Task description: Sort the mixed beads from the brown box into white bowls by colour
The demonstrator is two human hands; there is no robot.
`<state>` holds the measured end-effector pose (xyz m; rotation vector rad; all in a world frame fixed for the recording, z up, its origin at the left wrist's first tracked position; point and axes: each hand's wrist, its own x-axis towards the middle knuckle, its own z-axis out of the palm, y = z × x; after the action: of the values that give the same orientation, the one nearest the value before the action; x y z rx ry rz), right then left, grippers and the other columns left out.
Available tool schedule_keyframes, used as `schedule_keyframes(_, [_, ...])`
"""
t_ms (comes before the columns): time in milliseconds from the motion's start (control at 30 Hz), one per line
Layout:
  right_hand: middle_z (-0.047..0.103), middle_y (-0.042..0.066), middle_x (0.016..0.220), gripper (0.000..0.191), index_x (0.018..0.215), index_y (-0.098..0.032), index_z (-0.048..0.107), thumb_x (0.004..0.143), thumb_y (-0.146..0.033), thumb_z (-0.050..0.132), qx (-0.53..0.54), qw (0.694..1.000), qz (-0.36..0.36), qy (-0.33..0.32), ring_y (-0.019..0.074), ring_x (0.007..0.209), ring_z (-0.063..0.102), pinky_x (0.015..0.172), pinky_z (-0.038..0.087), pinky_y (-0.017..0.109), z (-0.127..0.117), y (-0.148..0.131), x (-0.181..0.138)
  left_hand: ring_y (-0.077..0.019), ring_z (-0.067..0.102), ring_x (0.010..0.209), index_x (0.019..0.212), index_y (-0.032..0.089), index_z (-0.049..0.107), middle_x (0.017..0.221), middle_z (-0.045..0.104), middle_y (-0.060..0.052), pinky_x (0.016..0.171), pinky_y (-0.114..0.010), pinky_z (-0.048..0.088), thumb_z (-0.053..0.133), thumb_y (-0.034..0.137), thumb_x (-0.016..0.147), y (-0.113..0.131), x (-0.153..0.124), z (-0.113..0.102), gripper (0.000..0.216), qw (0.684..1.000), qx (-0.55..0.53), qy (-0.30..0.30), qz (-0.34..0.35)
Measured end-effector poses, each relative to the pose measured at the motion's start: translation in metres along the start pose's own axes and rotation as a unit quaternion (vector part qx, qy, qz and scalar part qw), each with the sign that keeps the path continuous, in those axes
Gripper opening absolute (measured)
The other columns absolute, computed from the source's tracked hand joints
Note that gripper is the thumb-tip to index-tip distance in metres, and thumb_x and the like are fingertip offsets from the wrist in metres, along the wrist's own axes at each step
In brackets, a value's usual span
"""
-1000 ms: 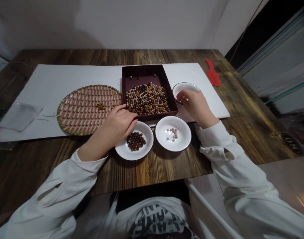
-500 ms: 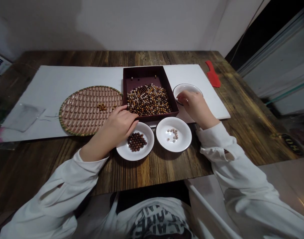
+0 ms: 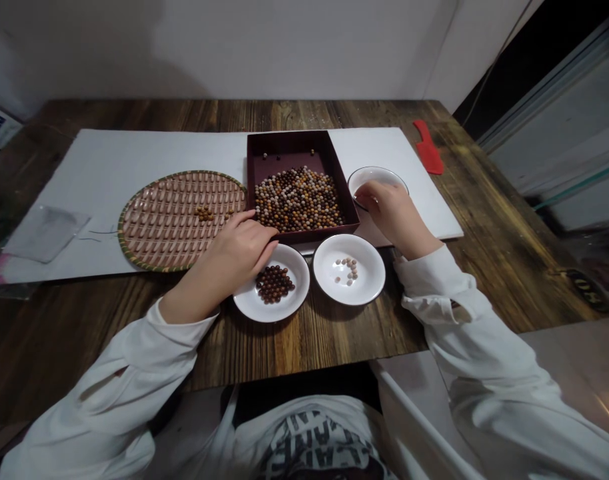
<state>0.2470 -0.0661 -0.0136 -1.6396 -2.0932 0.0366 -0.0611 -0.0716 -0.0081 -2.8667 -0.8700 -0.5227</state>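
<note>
A dark red box (image 3: 289, 143) holds a heap of mixed brown, tan and pale beads (image 3: 298, 199). My left hand (image 3: 237, 250) rests with curled fingers on the rim of a white dish (image 3: 249, 305) of dark brown beads, by the box's near left corner. My right hand (image 3: 394, 212) has its fingers bent together over the near edge of a small white bowl (image 3: 377, 176) right of the box; what they hold is hidden. A second white dish (image 3: 349, 269) with a few pale beads lies between my hands.
A round woven tray (image 3: 174, 217) with a few tan beads lies left of the box on a white sheet (image 3: 109, 167). A clear plastic bag (image 3: 43, 230) sits at the far left, a red object (image 3: 427, 147) at the back right. The wooden table (image 3: 304, 340) ends close to my body.
Both hands stay almost where they were. Only the view has shifted slightly.
</note>
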Motion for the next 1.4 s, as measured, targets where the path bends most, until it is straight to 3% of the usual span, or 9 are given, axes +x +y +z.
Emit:
schedule_keyframes(133, [0.067,0.008,0.078,0.018,0.087,-0.021,0.061,0.092,-0.033,0.048,0.013,1.000,0.008,-0.009,0.0242,0.079,0.063,0.074,0.043,0.038,-0.0021,-0.0032,-0.0003,-0.0224,0.065,0.092,0.103,0.010,0.067,0.095,0.071,-0.011,0.106,-0.045,0.041,0.040,0.023,0.095,0.0002,-0.0002,0.0000,0.030,1.000,-0.005,-0.002,-0.005])
schedule_keyframes(500, [0.066,0.007,0.076,0.028,0.089,-0.022,0.063,0.093,-0.042,0.044,0.011,1.000,0.013,-0.013,0.0235,0.075,0.061,0.069,0.042,0.036,-0.0034,-0.0051,0.0001,-0.0219,0.064,0.092,0.102,0.012,0.066,0.095,0.071,-0.009,0.106,-0.045,0.041,0.039,0.024,0.095,0.0002,-0.0003,0.0001,0.030,1.000,0.008,-0.007,-0.008])
schedule_keyframes(767, [0.068,0.010,0.077,0.022,0.089,-0.019,0.063,0.091,-0.030,0.044,-0.022,1.000,0.016,-0.016,0.0245,0.075,0.062,0.069,0.042,0.037,-0.0028,-0.0068,0.0006,-0.0218,0.064,0.092,0.102,0.012,0.066,0.095,0.070,-0.009,0.107,-0.044,0.040,0.038,0.024,0.095,0.0004,-0.0001,-0.0006,0.031,1.000,0.002,-0.010,-0.010])
schedule_keyframes(1400, [0.065,0.009,0.073,0.027,0.091,-0.020,0.063,0.095,-0.036,0.042,-0.015,1.000,0.004,-0.012,0.0264,0.076,0.063,0.068,0.044,0.039,-0.0003,-0.0031,0.0000,-0.0228,0.063,0.095,0.106,0.012,0.065,0.097,0.070,-0.010,0.108,-0.045,0.039,0.040,0.024,0.095,0.0005,-0.0009,0.0013,0.030,1.000,0.001,-0.010,-0.014])
